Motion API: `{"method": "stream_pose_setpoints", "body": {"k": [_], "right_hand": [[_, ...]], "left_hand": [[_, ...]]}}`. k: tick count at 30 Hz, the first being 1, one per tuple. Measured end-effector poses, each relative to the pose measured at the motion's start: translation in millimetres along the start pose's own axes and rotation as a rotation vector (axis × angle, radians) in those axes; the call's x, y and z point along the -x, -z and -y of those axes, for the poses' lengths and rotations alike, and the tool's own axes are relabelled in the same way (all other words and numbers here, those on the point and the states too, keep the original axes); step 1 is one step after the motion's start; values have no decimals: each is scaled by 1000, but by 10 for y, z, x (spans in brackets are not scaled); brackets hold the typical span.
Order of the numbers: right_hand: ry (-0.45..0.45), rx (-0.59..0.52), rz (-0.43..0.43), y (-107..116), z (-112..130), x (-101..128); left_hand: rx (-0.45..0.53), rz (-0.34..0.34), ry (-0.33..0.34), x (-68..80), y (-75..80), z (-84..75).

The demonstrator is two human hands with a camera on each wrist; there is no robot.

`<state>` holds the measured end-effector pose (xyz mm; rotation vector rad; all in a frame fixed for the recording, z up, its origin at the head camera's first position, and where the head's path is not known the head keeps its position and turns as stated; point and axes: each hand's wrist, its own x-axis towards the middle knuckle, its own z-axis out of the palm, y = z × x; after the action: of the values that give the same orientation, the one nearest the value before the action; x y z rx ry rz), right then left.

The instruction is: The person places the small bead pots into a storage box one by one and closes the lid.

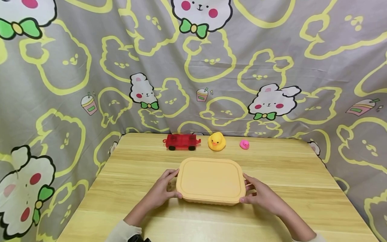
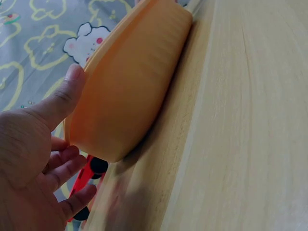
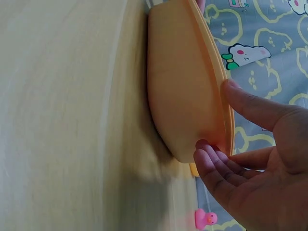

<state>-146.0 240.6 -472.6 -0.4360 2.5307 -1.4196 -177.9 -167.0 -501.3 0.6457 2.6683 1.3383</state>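
An orange-yellow lidded plastic box (image 1: 211,178) sits on the wooden table, its lid on top. At its left end my left hand (image 1: 162,190) holds the rim, thumb by the front corner and forefinger farther back. In the left wrist view, the other fingers of that hand (image 2: 38,149) hang loosely below the rim. My right hand (image 1: 262,194) grips the opposite end the same way. The right wrist view shows its thumb (image 3: 252,106) against the lid edge and fingertips near the box wall (image 3: 180,82). What the box contains is hidden.
Along the table's (image 1: 127,181) back edge stand a red toy wagon (image 1: 181,142) with black wheels, a yellow rubber duck (image 1: 216,141) and a small pink duck (image 1: 244,144). A grey patterned curtain (image 1: 169,67) hangs behind and on both sides.
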Motion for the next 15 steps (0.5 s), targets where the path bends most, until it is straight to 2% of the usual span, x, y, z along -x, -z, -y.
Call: {"method": "stream_pose_setpoints", "body": {"k": [15], "right_hand": [[-14,-56,44,-22,-63,29]], "left_hand": [[-17,23,-2,-10,44,12]]}}
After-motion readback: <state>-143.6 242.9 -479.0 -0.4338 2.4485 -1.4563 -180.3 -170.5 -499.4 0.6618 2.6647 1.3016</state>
